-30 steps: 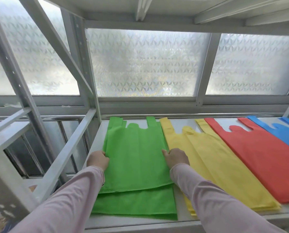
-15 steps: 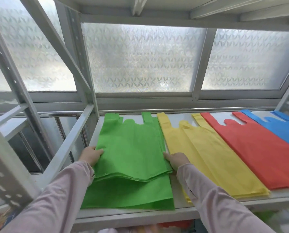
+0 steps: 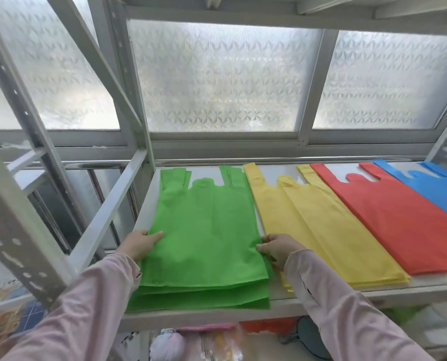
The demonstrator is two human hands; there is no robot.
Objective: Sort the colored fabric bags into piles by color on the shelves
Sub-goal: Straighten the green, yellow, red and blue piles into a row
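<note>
A pile of green fabric bags (image 3: 204,235) lies flat at the left end of the white shelf (image 3: 321,295), handles toward the window. My left hand (image 3: 141,242) pinches the pile's left edge and my right hand (image 3: 277,247) pinches its right edge. The top bags sit a little farther back than the lowest one, whose bottom hem sticks out toward me. To the right lie a yellow pile (image 3: 329,230), a red pile (image 3: 399,222) and a blue pile (image 3: 438,188), side by side.
Grey metal shelf uprights and a slanted brace (image 3: 105,212) stand close on the left. Frosted window panes (image 3: 222,79) close off the back. Another shelf board hangs overhead. Below the shelf lie coloured bags and a pale round object (image 3: 167,345).
Both hands have slid toward me along the green pile's sides and now hold its edges. The upper green bags have been drawn closer to the lowest bag's hem.
</note>
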